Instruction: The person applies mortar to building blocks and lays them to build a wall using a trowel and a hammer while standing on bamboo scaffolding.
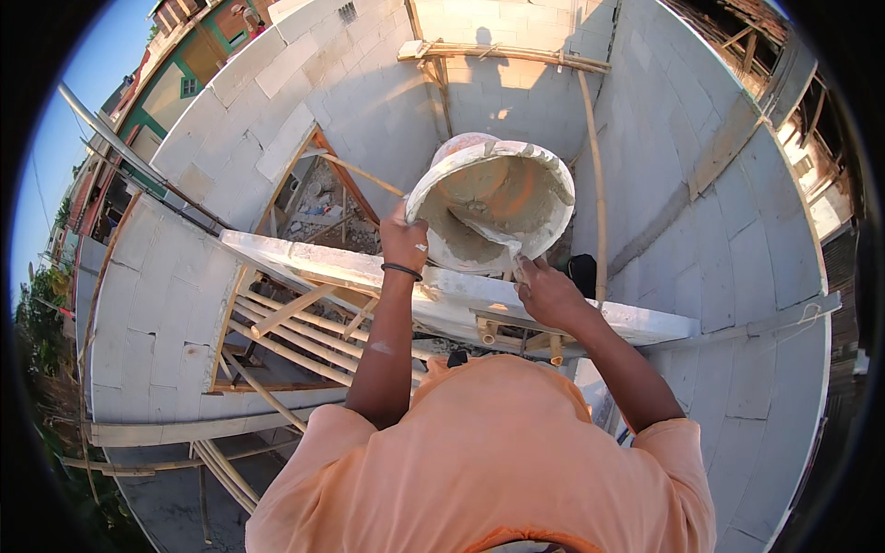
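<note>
A mortar-crusted bucket (560, 170) stands just beyond the top of the block wall (645, 321), its mouth tilted toward me. Grey wet mortar (475, 195) coats its inside and lies in the bottom. My left hand (404, 244) grips the bucket's left rim, fingers wrapped over the edge. In my right hand (548, 291), closed at the near side of the rim, is a mortar-covered trowel (512, 245). Its blade reaches into the bucket; the handle is mostly hidden by my fingers.
Tall block walls rise on the left and right (682, 157). Bamboo poles (304, 334) lie below on the left, and an upright bamboo pole (595, 175) stands right of the bucket. Rubble (323, 205) shows through a wooden-framed opening (346, 175).
</note>
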### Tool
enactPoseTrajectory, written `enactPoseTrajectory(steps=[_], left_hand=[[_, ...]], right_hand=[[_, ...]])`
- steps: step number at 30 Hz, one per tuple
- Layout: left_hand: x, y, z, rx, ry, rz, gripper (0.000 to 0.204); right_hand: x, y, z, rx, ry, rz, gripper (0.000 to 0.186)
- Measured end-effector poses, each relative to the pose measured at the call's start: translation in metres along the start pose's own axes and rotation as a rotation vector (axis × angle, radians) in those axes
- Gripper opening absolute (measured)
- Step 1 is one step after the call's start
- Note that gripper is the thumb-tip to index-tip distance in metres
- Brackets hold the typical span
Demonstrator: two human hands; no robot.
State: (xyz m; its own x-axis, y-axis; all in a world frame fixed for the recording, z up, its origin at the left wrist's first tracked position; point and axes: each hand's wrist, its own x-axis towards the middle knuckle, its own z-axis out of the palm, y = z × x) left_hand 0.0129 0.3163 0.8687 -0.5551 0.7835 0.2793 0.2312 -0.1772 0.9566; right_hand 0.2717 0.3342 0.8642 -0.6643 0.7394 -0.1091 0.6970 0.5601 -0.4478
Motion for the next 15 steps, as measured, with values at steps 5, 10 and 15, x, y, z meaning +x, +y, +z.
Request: enactPoseTrajectory(steps=[5, 10, 15], left_hand=[[-0.001, -0.019, -0.004, 0.179, -0.008, 0.142, 0.042], [-0.013, -0.012, 0.021, 0.307, -0.095, 0.206, 0.048], [-0.022, -0.028, 0.027, 0.027, -0.143, 0.129, 0.05]], right_hand=[[0.019, 0.011, -0.012, 0.013, 0.032, -0.016, 0.032], [0.019, 0.008, -0.006, -0.033, 0.0, 0.22, 0.028], [0.023, 0.007, 0.023, 0.588, -0.188, 0.287, 0.032]])
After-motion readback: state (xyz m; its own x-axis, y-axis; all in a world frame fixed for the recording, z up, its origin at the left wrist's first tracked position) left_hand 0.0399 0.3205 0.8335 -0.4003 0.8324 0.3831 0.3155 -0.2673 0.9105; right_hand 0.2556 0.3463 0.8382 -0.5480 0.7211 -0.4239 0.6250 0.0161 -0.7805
